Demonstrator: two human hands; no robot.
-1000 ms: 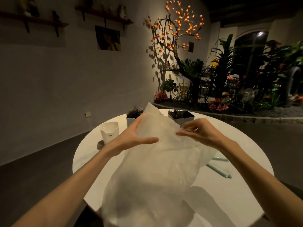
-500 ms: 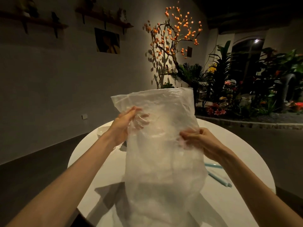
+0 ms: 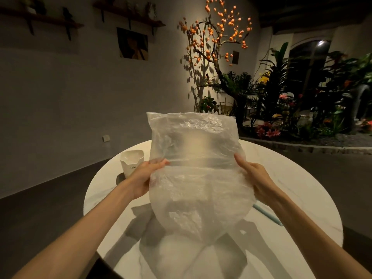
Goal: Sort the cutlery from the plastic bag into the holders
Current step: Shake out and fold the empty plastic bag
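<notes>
My left hand [image 3: 145,177] and right hand [image 3: 255,178] grip plastic bag [image 3: 193,174] edges above surface [image 3: 281,178] | risk: thin film slips, cutlery spills.

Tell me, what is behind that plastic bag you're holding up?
The plastic bag, held by left hand and right hand, covers mid-table. Beside it show a white holder and a pale blue utensil on the table. The rest behind is hidden.

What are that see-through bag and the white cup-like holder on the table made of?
The bag looks like thin translucent plastic film: crinkled, glossy, light glowing through it. The white holder seems glossy hard plastic or glazed ceramic; its smooth rim shines, but I can't tell which.
</notes>
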